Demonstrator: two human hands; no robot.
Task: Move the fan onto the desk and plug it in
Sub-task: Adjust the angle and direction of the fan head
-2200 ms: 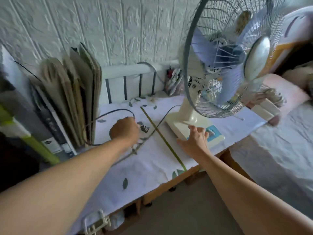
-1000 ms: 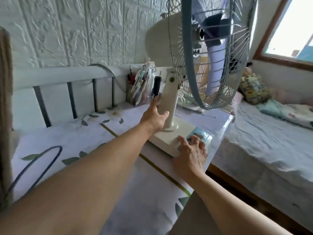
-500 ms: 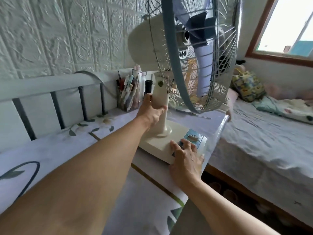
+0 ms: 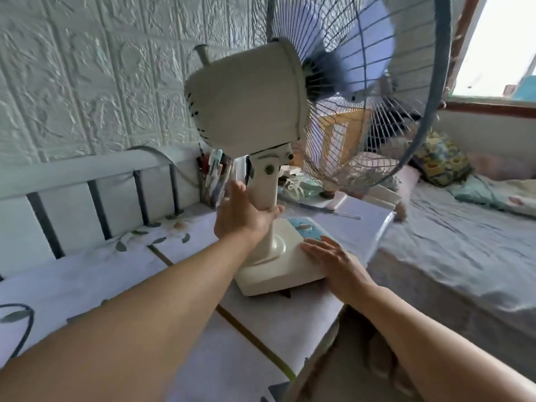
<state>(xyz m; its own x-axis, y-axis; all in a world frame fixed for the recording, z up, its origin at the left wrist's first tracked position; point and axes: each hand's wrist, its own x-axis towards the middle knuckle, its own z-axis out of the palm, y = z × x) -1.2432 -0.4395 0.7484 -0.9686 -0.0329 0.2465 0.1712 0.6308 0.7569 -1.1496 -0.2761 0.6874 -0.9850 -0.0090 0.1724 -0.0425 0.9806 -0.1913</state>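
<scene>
1. Tabletop [image 4: 87,274]: carries fan at right end, near bed-side edge.
2. Fan [image 4: 246,105]: upright, long axis vertical, straight ahead of both hands.
3. Left hand [image 4: 240,219]: wrapped round neck.
4. Right hand [image 4: 333,259]: flat, fingers straight, pressing base, nearer.

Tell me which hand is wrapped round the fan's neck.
The left hand grips the fan by its neck; the right hand lies flat on the base.
</scene>
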